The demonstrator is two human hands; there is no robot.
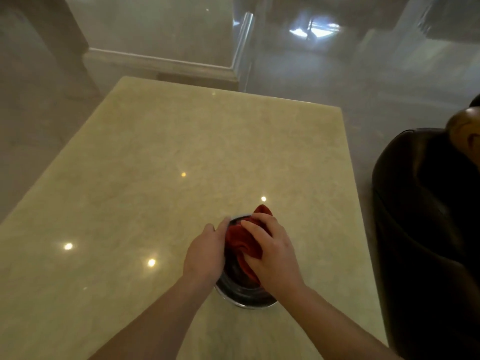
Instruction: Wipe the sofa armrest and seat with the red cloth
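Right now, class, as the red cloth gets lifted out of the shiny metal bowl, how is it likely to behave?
The red cloth is bunched in soft folds, so it will probably hang limp and floppy. The right hand presses on it easily, which suggests it is light. The left hand steadies the shiny metal bowl on the glossy cream stone table, perhaps because the bowl could slide.

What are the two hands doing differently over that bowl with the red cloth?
The right hand lies on top of the red cloth, fingers spread over it; the left hand is against the side of the bowl, not on the cloth. The right hand covers much of the bowl's opening, while the left stays at its outer edge. Both are bare and reach in over the pale stone table.
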